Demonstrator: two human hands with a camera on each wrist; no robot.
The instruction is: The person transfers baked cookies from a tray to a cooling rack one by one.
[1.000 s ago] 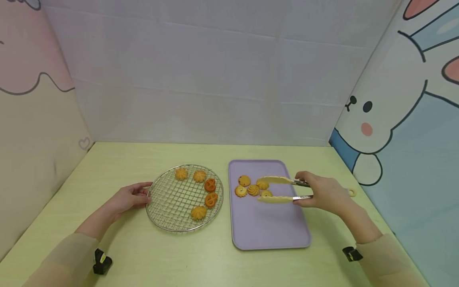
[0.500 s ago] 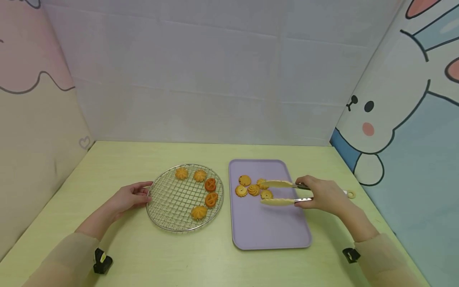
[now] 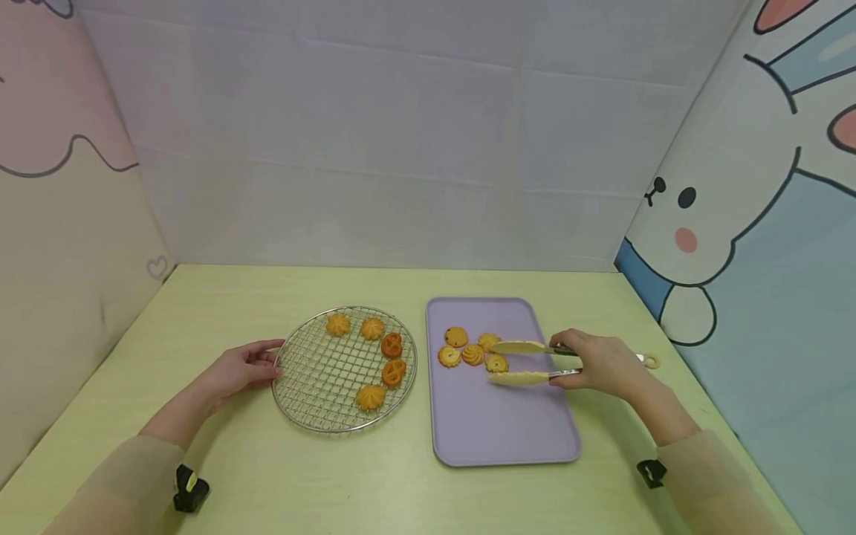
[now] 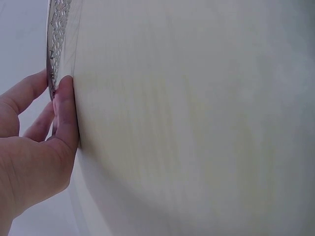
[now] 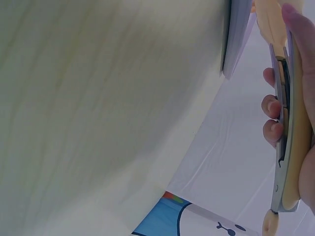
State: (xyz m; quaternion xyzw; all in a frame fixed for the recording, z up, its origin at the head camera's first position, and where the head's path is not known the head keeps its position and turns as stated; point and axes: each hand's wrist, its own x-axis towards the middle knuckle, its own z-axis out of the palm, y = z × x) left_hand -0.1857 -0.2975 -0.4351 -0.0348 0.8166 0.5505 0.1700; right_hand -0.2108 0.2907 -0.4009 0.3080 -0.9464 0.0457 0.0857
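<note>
My left hand (image 3: 234, 373) pinches the rim of a round wire cooling rack (image 3: 314, 386) between thumb and fingers; the left wrist view shows fingertips on both sides of the rim. On the rack lie several cookies, among them a pretzel-shaped one (image 3: 394, 373) and a ridged one (image 3: 371, 397). My right hand (image 3: 605, 364) grips tongs (image 3: 521, 378) with cream tips and metal arms. Their tips stand apart over a purple tray (image 3: 501, 431), just right of a round cookie (image 3: 497, 362). The upper tip overlaps a flower-shaped cookie (image 3: 489, 342) in the head view; contact cannot be told.
More cookies share the tray: a dotted round one (image 3: 456, 336), a swirled one (image 3: 472, 354) and a scalloped one (image 3: 449, 357). A narrow strip of the pale wooden table (image 3: 334, 483) separates rack and tray. Walls enclose the back and both sides.
The tong tips have drawn back slightly to the right and toward me, uncovering more of the round cookie. My left hand and the rack stay put.
</note>
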